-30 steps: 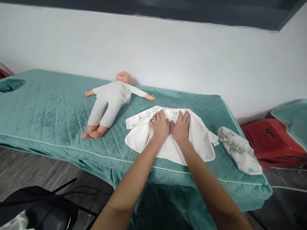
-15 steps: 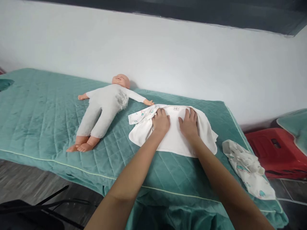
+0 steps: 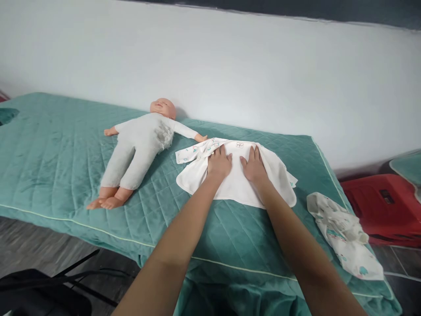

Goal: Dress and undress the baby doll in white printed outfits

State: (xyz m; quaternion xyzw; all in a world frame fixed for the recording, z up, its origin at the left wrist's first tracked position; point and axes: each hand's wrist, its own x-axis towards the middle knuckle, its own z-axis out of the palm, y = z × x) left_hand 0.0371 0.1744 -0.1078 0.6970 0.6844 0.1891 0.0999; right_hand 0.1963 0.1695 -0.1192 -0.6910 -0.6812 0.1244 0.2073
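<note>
A white baby shirt [image 3: 237,180] lies spread with its plain inside up, a small printed label at its neck and one patterned sleeve reaching left. My left hand [image 3: 219,163] rests on the shirt's left part, fingers stretched toward the collar. On the right part lies my right hand [image 3: 255,166], also flat with fingers extended. Close by on the left, a baby doll [image 3: 141,140] in a pale grey cloth body lies on its back, its outstretched hand near the shirt's sleeve.
A green quilted cover [image 3: 66,162] is spread over the bed against a white wall [image 3: 246,79]. A crumpled patterned baby garment [image 3: 344,237] lies near the right edge. Beyond it stands a red plastic stool [image 3: 388,210]. A black chair [image 3: 42,289] is at the lower left.
My right hand has shifted slightly left over the shirt, nearer my left hand. The shirt's right flap lies a little differently, showing more patterned sleeve. The view has tilted slightly.
</note>
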